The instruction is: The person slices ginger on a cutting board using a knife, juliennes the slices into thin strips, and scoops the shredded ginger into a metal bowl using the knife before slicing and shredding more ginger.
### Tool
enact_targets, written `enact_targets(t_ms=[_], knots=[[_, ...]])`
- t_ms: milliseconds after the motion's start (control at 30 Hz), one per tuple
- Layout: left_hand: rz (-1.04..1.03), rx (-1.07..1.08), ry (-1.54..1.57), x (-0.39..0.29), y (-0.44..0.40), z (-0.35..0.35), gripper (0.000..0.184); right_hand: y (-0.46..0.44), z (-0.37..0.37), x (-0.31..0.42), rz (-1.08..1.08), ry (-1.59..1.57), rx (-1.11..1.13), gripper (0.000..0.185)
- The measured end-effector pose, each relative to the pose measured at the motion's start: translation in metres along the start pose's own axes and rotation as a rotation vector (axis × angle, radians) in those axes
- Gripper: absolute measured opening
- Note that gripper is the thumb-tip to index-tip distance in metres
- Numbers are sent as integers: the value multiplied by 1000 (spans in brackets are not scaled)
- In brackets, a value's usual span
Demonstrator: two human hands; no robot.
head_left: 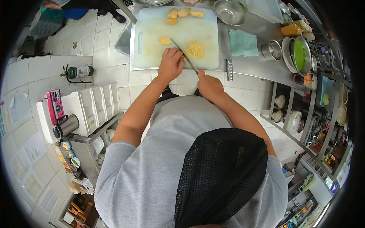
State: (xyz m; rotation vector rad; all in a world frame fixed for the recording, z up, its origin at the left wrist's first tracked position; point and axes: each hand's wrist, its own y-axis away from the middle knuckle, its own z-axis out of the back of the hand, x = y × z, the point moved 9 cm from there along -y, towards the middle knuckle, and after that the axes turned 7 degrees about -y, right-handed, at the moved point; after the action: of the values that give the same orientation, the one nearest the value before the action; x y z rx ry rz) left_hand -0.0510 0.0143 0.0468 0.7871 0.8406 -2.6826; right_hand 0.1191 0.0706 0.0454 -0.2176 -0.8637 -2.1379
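Observation:
My right hand (210,86) is wrapped round the handle of a kitchen knife (191,64), whose blade slants up and left across the white cutting board (150,57). Beside the blade, my left hand (172,62) presses down on the board with its fingers curled; what lies under them is mostly hidden. Just past those fingers sits a peeled yellow piece (165,40), perhaps potato or ginger. To the right of the blade is a heap of thin yellow strips (195,49). Several more peeled pieces (183,12) lie along the board's far edge.
A metal bowl (229,12) stands past the board's far right corner. A green cloth (243,43) and a small metal pot (271,50) are on the steel counter to the right. Shelves (300,125) line the right side. Another person's leg (114,11) shows at far left.

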Motion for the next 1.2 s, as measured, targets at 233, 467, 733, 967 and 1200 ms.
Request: enact_targets(t_ms=[233,467,733,967,1200], knots=[[-7,33,-27,3,0,-1,21,12,9,5,-34,-4,26,25],[-2,86,-26,3,-1,1,22,2,17,12,30,0,11,24],[11,72,-23,4,1,0,23,-2,5,8,36,-25,-9,23],[-17,53,-19,2,2,2,23,5,-4,-2,-49,-17,44,23],[-9,83,-26,7,-1,1,22,12,18,13,-15,-12,71,24]])
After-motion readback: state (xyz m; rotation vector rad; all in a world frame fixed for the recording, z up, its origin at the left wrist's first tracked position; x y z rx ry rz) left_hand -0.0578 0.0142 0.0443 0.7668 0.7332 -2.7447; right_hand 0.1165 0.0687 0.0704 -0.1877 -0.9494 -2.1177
